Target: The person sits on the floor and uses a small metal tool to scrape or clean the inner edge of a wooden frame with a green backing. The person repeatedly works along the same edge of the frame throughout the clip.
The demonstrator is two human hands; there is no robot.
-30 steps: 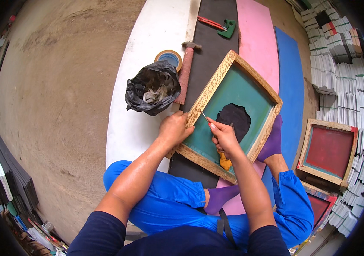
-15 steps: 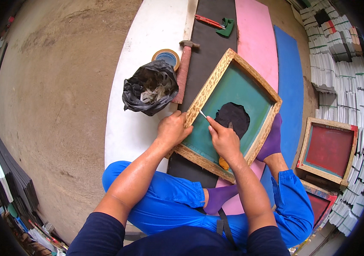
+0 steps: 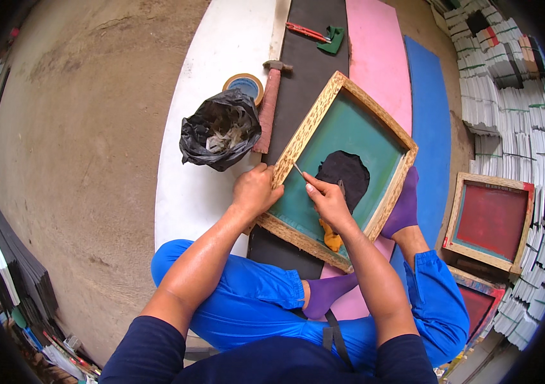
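Observation:
A wooden screen-printing frame [image 3: 380, 114] with green mesh [image 3: 349, 121] lies tilted across my lap and the boards. My left hand [image 3: 256, 190] is closed around its left rail. In my right hand [image 3: 329, 203], pinched between fingers and thumb, is a thin pale metal tool [image 3: 298, 170]; its tip meets the inner edge of that rail. Its exact kind is too small to make out. On the mesh lies a bunched black cloth [image 3: 349, 173]. Partly hidden under my right hand is a tool with an orange-yellow handle [image 3: 332, 239].
Left of the frame stand a black plastic bag of scraps [image 3: 221, 131], a tape roll [image 3: 245, 85] and a hammer [image 3: 268, 105]. Red-handled pliers [image 3: 306, 31] and a green piece [image 3: 331, 40] lie farther off. A red screen frame [image 3: 490, 221] and stacked paper [image 3: 515, 128] are at right.
The tool in my right hand has turned slightly against the left rail, and more of the orange-yellow handle shows. The whole view has shifted a little; my left hand keeps its hold.

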